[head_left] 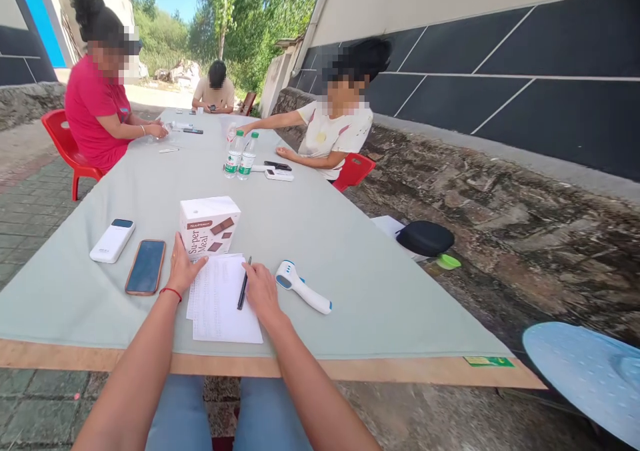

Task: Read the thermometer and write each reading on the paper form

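Note:
A white carton with brown chocolate pictures and "Su-per Meal" lettering (210,228) stands on the table. My left hand (184,266) grips its lower left corner, fingers along the side and thumb at the bottom front edge, next to the papers. Printed white sheets (220,318) lie stacked in front of the carton. Over their right edge, my right hand (262,288) has its curled fingers on a black pen (243,292). A white and blue infrared thermometer (303,288) rests just right of that hand. Left of the carton lie a phone in a brown case (145,268) and a white power bank (113,240).
The cloth-covered table (380,304) stretches away from me. Two green-capped water bottles (239,154) stand farther along, near another white device (279,175). Three people sit around the table; one in white (325,131) reaches across at right. A light blue patterned round object (585,371) is at lower right.

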A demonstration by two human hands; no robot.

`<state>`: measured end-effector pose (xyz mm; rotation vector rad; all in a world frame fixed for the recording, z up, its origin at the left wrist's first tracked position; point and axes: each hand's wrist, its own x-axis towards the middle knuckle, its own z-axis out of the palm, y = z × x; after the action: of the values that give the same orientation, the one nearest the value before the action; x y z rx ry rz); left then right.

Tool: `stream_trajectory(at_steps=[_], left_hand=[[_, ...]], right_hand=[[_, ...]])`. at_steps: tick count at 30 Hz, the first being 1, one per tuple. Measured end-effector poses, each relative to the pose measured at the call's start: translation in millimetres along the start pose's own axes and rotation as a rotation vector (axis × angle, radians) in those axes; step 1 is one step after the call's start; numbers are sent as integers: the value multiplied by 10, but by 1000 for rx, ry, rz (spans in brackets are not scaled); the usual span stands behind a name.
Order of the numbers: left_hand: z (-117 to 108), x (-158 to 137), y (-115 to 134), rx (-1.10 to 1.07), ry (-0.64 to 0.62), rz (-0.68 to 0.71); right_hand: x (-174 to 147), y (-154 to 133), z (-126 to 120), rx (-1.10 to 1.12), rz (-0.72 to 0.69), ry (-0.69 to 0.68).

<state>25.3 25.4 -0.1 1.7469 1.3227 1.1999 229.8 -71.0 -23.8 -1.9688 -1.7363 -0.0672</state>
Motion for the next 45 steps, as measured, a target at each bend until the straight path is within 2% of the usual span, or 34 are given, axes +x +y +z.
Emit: stream_trajectory(at_steps=[3,5,7,8,11,13,17,19,21,24,25,27,30,33,35,40,45], left_hand=[[22,-2,-39,48,24,-44],[34,-3,-48,39,38,-56],[41,8,-45,34,26,-47],[43,17,-40,39,23,-35],[43,34,-16,57,59,-14],[38,24,9,69,71,-16],[-6,-32,106,-20,73,10],[-61,-60,187,-150,150,-11],[-143,-93,289,-331,212,-70],[-299,-196,449,-638,162,-228],[-350,-253,493,-708,124,-284],[-435,-402,549,-765,56,-365],[-510,-659,530,-750,38,-402],[-536,-842,425,-742,37,-408],[-536,-895,356,-721,9,-360],[-513,-896,316,-515,2,-194],[-540,-892,398,-382,-29,-155]], right_hand=[[-28,129,-171,-62,45,-14],[-61,315,-348,-124,209,-10],[-96,541,-527,-186,402,-127],[-113,648,-603,-195,444,-218],[-163,873,-751,-167,378,-380],[-184,932,-782,-142,316,-377],[-171,912,-769,-91,376,-399],[-152,844,-770,13,450,-392],[-146,713,-800,237,504,-283],[-187,362,-915,718,471,-38],[-215,209,-971,868,443,-2],[-288,-124,-1089,1142,393,-38],[-417,-581,-1212,1462,379,-125],[-527,-875,-1180,1567,415,-203],[-562,-977,-1084,1562,424,-237],[-490,-1102,-895,1508,461,-228],[-343,-1228,-896,1507,457,-245]])
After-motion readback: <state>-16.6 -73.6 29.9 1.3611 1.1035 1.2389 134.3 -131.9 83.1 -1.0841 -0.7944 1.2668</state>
